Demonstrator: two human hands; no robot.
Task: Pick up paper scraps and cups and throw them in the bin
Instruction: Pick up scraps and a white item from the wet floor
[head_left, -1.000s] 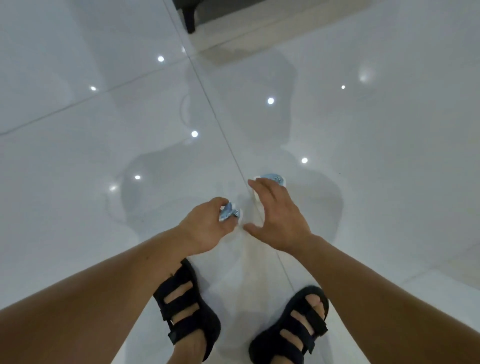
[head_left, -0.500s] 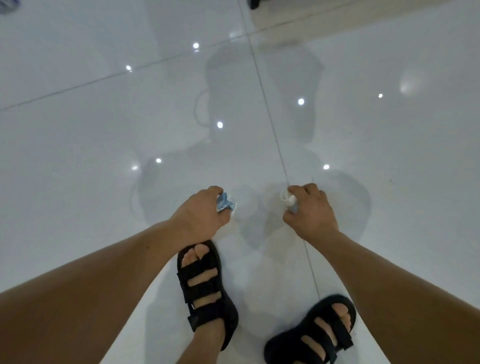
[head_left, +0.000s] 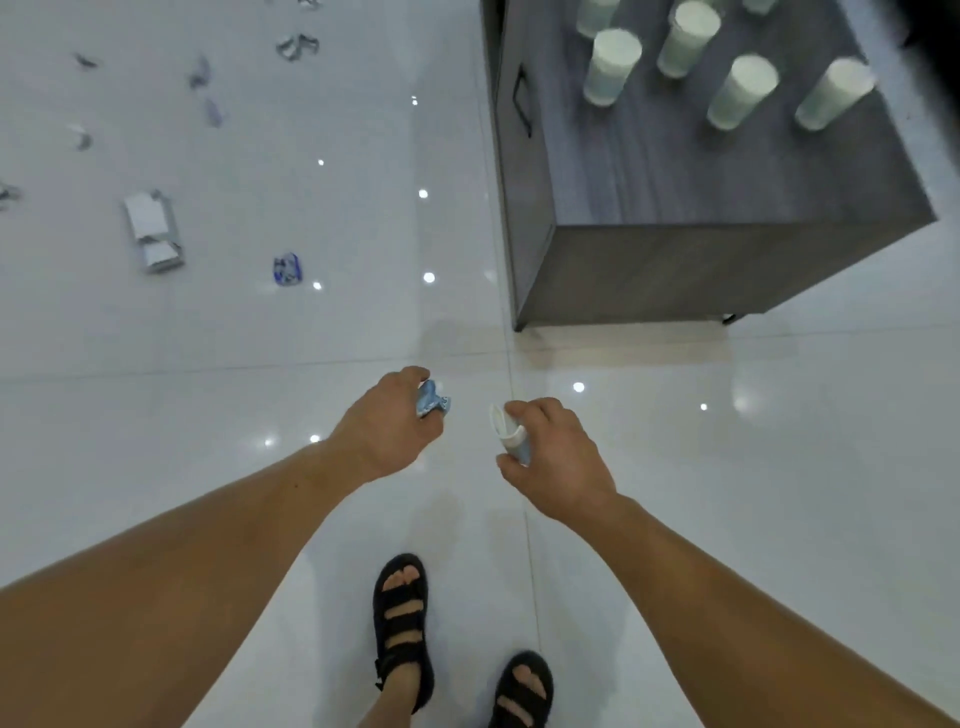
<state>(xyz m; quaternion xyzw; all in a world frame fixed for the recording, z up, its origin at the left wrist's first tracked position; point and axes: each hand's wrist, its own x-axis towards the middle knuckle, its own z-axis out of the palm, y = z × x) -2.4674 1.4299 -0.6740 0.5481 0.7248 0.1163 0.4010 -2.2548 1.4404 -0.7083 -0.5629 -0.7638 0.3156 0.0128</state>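
Left hand: fingers curled round blue scrap.
Right hand: gripped white cup.
Upper left: scraps littered floor.
Upper right: grey cabinet bore upturned cups.

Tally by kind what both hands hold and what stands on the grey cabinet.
Cups on the cabinet: 6, two of them cut off by the frame's top edge
Cup in the right hand: 1
Paper scrap in the left hand: 1
Total: 8

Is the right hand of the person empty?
No, the right hand grips a white cup, while the left hand grips a blue paper scrap.
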